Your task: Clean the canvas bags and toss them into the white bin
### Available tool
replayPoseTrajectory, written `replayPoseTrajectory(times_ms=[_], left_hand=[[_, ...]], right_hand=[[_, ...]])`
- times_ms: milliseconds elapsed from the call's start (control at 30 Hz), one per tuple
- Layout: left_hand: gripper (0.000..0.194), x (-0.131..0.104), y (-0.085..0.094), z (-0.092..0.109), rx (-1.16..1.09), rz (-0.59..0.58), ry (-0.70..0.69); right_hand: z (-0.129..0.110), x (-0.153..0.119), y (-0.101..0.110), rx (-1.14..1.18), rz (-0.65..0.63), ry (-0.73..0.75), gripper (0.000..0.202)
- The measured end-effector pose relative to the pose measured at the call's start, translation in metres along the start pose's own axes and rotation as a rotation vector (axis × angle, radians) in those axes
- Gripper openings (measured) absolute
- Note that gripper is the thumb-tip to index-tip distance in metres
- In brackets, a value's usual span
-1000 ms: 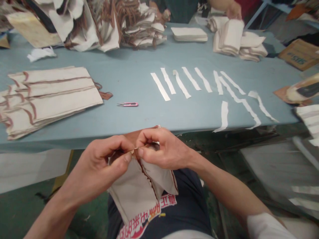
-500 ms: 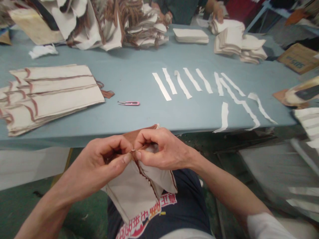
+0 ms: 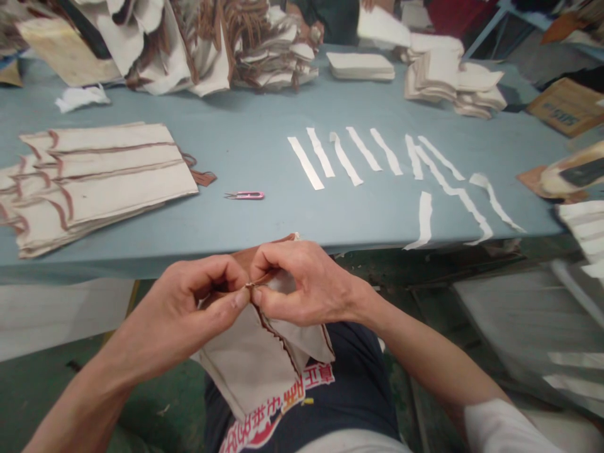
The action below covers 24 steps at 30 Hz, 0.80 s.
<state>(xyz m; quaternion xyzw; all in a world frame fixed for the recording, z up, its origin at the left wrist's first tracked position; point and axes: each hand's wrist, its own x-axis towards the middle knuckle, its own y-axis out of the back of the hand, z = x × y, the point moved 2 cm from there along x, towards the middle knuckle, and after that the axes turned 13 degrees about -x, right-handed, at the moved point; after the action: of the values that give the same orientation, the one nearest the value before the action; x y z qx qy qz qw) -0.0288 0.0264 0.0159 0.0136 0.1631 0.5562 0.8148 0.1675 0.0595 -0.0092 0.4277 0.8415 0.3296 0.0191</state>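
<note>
A cream fabric piece with brown-edged seams (image 3: pixel 255 358) hangs from my hands over my lap, in front of the table edge. My left hand (image 3: pixel 202 308) pinches its top edge between thumb and forefinger. Right beside it, my right hand (image 3: pixel 302 283) grips the same edge, thumb and fingertips pressed together. The two thumbs almost meet at the top of the brown seam. Brown material shows behind my fingers. A small pair of pink-handled thread snips (image 3: pixel 245 195) lies on the blue-covered table (image 3: pixel 236 226) beyond my hands.
At left lies a stack of cream fabric pieces with brown seams (image 3: pixel 117 163). White strips (image 3: pixel 349 157) are spread across the table's right half. Piled fabric (image 3: pixel 189 50) stands at the back left, folded cream stacks (image 3: pixel 438 75) at the back right. A cardboard box (image 3: pixel 566 107) sits far right.
My hands keep their pinch on the fabric and have shifted only slightly left. Across the table, a cream piece has been lifted beside the folded stacks, where a person's hand rested before.
</note>
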Motion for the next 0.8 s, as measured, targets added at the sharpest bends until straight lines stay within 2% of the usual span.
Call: replayPoseTrajectory(times_ms=[267,467,567,633,800], left_hand=[[0.034,-0.008,0.007,-0.008,0.035,-0.031,-0.044],[0.026,-0.001,0.005,-0.015,-0.246,-0.065,0.031],[0.028,0.0,0.005,-0.018,-0.355,-0.024,0.103],[0.027,-0.001,0.007,-0.017,-0.315,-0.014,0.111],[0.021,-0.004,0.012,0.001,0.054,-0.082,-0.081]], right_hand=[[-0.007,0.002,0.005,-0.073,-0.062,-0.011,0.013],[0.014,0.009,-0.007,0.151,-0.161,0.047,0.022],[0.024,0.012,-0.017,0.283,-0.191,0.072,0.025],[0.025,0.012,-0.017,0.288,-0.183,0.071,0.024],[0.006,0.011,-0.001,0.032,-0.149,0.033,0.015]])
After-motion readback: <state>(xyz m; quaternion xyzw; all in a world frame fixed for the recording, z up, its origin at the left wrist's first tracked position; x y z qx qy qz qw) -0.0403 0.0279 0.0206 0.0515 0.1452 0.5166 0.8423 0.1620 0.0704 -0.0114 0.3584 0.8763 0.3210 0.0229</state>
